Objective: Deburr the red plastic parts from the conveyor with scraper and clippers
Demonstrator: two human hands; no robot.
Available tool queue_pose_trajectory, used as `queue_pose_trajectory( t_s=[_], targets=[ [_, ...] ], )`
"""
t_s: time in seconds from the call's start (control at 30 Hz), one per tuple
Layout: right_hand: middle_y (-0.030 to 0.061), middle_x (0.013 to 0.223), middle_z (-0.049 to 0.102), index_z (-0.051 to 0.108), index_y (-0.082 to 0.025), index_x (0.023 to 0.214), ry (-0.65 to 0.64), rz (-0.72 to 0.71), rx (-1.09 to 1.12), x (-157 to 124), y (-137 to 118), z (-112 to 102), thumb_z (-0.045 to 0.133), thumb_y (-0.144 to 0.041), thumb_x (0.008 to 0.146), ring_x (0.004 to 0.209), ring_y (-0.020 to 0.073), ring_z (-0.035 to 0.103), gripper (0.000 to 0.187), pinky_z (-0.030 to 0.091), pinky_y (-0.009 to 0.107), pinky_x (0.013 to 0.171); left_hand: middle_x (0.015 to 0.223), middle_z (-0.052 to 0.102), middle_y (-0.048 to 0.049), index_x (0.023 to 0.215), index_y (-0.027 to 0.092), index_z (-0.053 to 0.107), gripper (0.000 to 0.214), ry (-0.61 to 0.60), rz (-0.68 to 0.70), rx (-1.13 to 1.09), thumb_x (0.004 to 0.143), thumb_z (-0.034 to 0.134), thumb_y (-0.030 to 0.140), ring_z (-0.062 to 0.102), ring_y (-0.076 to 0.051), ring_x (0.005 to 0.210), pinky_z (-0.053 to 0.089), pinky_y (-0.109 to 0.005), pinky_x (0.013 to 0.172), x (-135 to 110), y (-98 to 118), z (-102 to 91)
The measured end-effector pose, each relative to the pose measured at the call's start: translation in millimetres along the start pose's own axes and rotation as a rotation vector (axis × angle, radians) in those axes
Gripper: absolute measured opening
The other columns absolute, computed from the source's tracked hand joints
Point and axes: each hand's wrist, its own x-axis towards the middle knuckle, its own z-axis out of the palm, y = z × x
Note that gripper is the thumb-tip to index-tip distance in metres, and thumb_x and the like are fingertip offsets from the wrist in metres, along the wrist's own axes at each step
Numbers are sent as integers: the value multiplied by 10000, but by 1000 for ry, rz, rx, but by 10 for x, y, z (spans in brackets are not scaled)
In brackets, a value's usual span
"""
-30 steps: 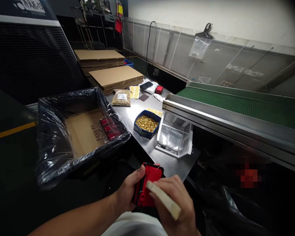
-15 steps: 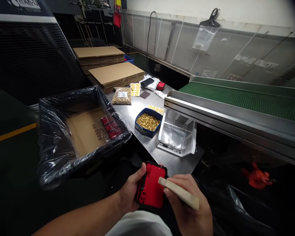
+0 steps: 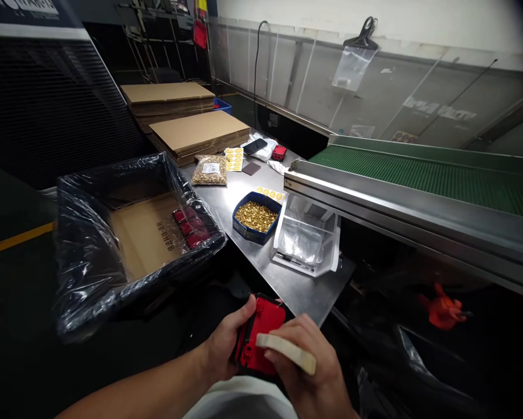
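Note:
My left hand (image 3: 224, 343) grips a red and black plastic part (image 3: 260, 334) low in the view, just in front of the steel table's near corner. My right hand (image 3: 313, 369) is closed around a pale flat stick-like tool (image 3: 287, 353), whose tip lies across the red face of the part. To the left stands a cardboard box lined with clear plastic (image 3: 86, 233), with a few red parts (image 3: 190, 228) lying inside at its right wall.
On the steel table (image 3: 296, 288) sit a blue tray of small gold pieces (image 3: 256, 217), a clear plastic tray (image 3: 305, 241), a bag of gold pieces (image 3: 209, 170), yellow sticker sheets (image 3: 234, 158), a phone (image 3: 255, 145) and flat cardboard stacks (image 3: 195, 131). A green conveyor (image 3: 418, 174) runs on the right.
My right hand has drawn the pale tool back to the left over the red part. The part is tilted more on edge than half a second ago. The view shifted slightly.

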Motion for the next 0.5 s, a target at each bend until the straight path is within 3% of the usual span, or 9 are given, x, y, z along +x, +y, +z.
queue_pose_trajectory(
  t_s=[0.1, 0.17, 0.23, 0.3, 0.37, 0.43, 0.5],
  targets=[
    [26, 866, 672, 656, -252, 1008, 1, -12, 26, -1, -15, -22, 617, -153, 862, 803, 194, 607, 182, 495, 347, 746, 782, 691, -146, 963, 16, 691, 610, -34, 2, -18, 933, 465, 581, 660, -192, 696, 526, -249, 667, 60, 2, 8],
    [29, 863, 682, 673, -248, 981, 1, 17, 80, -66, 64, -109, 634, -187, 854, 801, 200, 625, 146, 510, 334, 734, 835, 698, -156, 1004, 10, 683, 631, -92, 23, -39, 927, 466, 597, 666, -201, 722, 534, -260, 676, 85, 30, -3],
    [47, 868, 696, 672, -219, 961, 129, 236, 111, -169, 255, -239, 647, -280, 859, 791, 217, 652, 122, 527, 320, 695, 1013, 686, -195, 1175, 32, 628, 683, -176, 36, -51, 916, 446, 638, 675, -257, 838, 552, -352, 752, 91, 73, -24],
    [78, 903, 705, 637, -182, 1007, 368, 555, 63, -266, 546, -352, 644, -415, 855, 807, 250, 670, 278, 536, 331, 688, 1120, 649, -226, 1332, 69, 521, 735, -263, 33, -48, 911, 416, 663, 663, -314, 923, 543, -460, 799, 90, 113, -47],
    [102, 980, 696, 570, -167, 1121, 492, 736, -64, -327, 877, -385, 636, -534, 825, 873, 282, 666, 476, 530, 364, 738, 1125, 639, -237, 1395, 75, 450, 762, -321, 40, -58, 917, 392, 665, 657, -323, 933, 532, -491, 809, 92, 134, -61],
    [118, 1040, 673, 484, -171, 1244, 432, 805, -198, -350, 1180, -328, 595, -597, 822, 925, 304, 651, 610, 518, 395, 771, 1119, 633, -240, 1398, 60, 439, 789, -342, 58, -74, 912, 380, 679, 653, -321, 933, 526, -491, 815, 101, 136, -64],
    [127, 1051, 655, 460, -181, 1289, 308, 814, -343, -350, 1416, -230, 531, -603, 850, 952, 321, 637, 612, 508, 419, 780, 1127, 625, -239, 1397, 58, 438, 804, -350, 70, -76, 904, 388, 690, 647, -323, 942, 519, -495, 825, 108, 131, -59]
  ],
)
